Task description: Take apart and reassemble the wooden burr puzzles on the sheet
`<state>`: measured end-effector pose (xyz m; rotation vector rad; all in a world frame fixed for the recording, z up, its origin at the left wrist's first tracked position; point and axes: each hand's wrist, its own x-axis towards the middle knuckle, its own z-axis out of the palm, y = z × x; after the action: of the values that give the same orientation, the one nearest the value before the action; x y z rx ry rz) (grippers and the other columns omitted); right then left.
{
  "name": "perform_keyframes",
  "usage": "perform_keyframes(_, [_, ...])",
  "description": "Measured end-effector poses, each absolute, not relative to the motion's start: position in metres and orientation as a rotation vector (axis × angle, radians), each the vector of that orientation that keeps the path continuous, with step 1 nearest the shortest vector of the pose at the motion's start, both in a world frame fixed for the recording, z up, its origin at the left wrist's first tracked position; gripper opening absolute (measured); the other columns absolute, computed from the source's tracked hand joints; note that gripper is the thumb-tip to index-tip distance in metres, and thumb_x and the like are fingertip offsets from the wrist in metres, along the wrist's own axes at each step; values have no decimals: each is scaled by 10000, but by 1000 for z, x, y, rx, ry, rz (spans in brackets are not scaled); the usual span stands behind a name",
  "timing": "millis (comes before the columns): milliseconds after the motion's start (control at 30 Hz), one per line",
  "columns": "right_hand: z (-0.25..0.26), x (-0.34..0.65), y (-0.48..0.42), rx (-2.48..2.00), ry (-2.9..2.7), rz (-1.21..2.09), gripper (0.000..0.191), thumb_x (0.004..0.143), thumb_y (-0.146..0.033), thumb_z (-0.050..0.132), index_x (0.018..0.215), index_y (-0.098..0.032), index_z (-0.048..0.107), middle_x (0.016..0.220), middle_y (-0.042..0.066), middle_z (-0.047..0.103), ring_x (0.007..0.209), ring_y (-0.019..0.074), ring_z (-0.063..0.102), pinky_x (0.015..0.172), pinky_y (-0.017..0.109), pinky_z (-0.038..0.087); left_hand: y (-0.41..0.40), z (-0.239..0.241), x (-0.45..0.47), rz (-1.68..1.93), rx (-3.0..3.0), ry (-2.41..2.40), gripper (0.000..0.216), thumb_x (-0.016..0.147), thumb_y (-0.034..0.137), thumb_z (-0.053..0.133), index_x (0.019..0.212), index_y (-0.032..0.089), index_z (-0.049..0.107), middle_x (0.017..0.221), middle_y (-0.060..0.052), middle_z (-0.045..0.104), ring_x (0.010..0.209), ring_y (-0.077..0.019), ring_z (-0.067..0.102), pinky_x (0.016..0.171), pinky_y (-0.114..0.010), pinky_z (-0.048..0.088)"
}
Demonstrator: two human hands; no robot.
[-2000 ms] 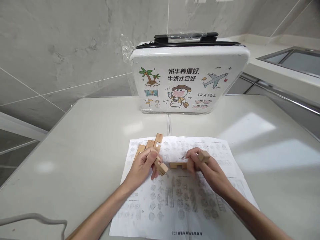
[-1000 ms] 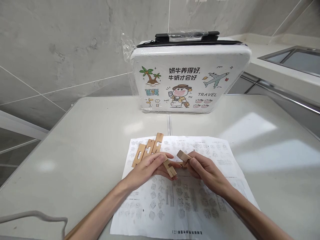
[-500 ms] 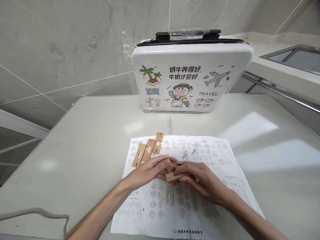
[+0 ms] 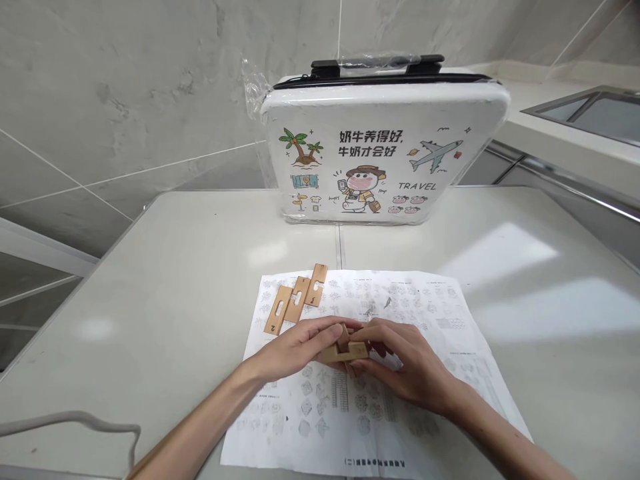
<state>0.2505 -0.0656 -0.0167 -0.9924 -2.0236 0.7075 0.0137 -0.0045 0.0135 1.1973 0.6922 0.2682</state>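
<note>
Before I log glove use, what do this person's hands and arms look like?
The left hand and right hand are ungloved, no rings visible, some fingers hidden. The left forearm and right forearm are slender, with no sleeve, watch or bracelet in view.

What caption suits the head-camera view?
Left hand and right hand hold notched wooden pieces over a printed diagram sheet, a cartoon-printed case behind.

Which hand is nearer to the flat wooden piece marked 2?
Left. The piece marked 2 lies just beyond the left hand, slightly to its left; the right hand is farther off to the right, past the left hand.
</note>
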Motion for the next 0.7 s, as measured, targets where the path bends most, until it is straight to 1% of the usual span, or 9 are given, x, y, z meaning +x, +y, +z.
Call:
perform_keyframes(133, [-12, 250, -65, -989, -1975, 790, 174, 1036, -221, 645, 1194, -264, 586, 922, 26, 680, 716, 169, 579, 626, 300, 459, -4, 13, 13, 282, 1187, 687, 478, 1091, 534, 509, 1458, 271, 669, 1444, -122, 692, 1310, -289, 662, 1088, -425, 540])
perform_keyframes(233, [-8, 251, -65, -999, -1907, 900, 119, 1025, -226, 656, 1128, -262, 609, 912, 26, 642, 732, 175, 549, 635, 309, 456, -4, 12, 12, 278, 1223, 699, 485, 1089, 541, 509, 1457, 268, 669, 1414, -124, 710, 1288, -288, 675, 1087, -426, 538])
perform_keyframes(333, [-5, 252, -64, -1029, -1850, 1007, 79, 1036, -252, 639, 1114, -255, 629, 894, 28, 617, 735, 181, 530, 646, 327, 461, -4, 13, 11, 262, 1235, 687, 500, 1089, 547, 504, 1485, 273, 642, 1457, -125, 683, 1282, -297, 681, 1073, -444, 553])
perform_keyframes(433, [-4, 252, -63, -1049, -1819, 1045, 75, 1054, -278, 615, 1118, -250, 639, 903, 38, 626, 741, 186, 541, 648, 336, 466, -4, 14, 11, 276, 1322, 711, 492, 1089, 546, 501, 1472, 279, 654, 1508, -113, 649, 1353, -309, 637, 1145, -465, 503])
perform_keyframes(500, [-3, 251, -62, -1066, -1805, 1028, 78, 1053, -296, 620, 1109, -248, 648, 894, 40, 632, 735, 187, 548, 637, 334, 464, -5, 16, 11, 295, 1384, 746, 482, 1087, 551, 502, 1448, 282, 673, 1503, -106, 654, 1408, -317, 595, 1203, -472, 444])
perform_keyframes(533, [-3, 251, -62, -1078, -1796, 1020, 74, 1053, -304, 624, 1093, -248, 650, 877, 36, 631, 722, 185, 546, 627, 331, 459, -6, 16, 11, 303, 1392, 761, 485, 1086, 557, 501, 1453, 284, 663, 1479, -109, 671, 1402, -318, 602, 1208, -476, 434])
perform_keyframes(567, [-4, 251, -62, -1091, -1783, 1017, 74, 1054, -312, 626, 1078, -247, 651, 858, 32, 631, 708, 181, 544, 617, 327, 453, -8, 17, 12, 307, 1373, 760, 504, 1086, 568, 493, 1480, 284, 629, 1426, -119, 701, 1355, -317, 640, 1187, -485, 450])
perform_keyframes(633, [-5, 251, -62, -1123, -1744, 1017, 87, 1059, -328, 623, 1077, -247, 650, 834, 23, 634, 682, 172, 540, 599, 318, 442, -11, 18, 14, 303, 1275, 705, 566, 1079, 591, 494, 1550, 278, 504, 1240, -133, 771, 1162, -301, 748, 1075, -494, 529])
perform_keyframes(700, [-7, 252, -62, -1158, -1705, 1012, 115, 1060, -348, 625, 1111, -248, 651, 832, 20, 640, 670, 166, 545, 592, 315, 441, -15, 19, 15, 295, 1176, 639, 617, 1046, 563, 594, 1558, 281, 398, 1076, -102, 786, 985, -269, 790, 954, -462, 577])
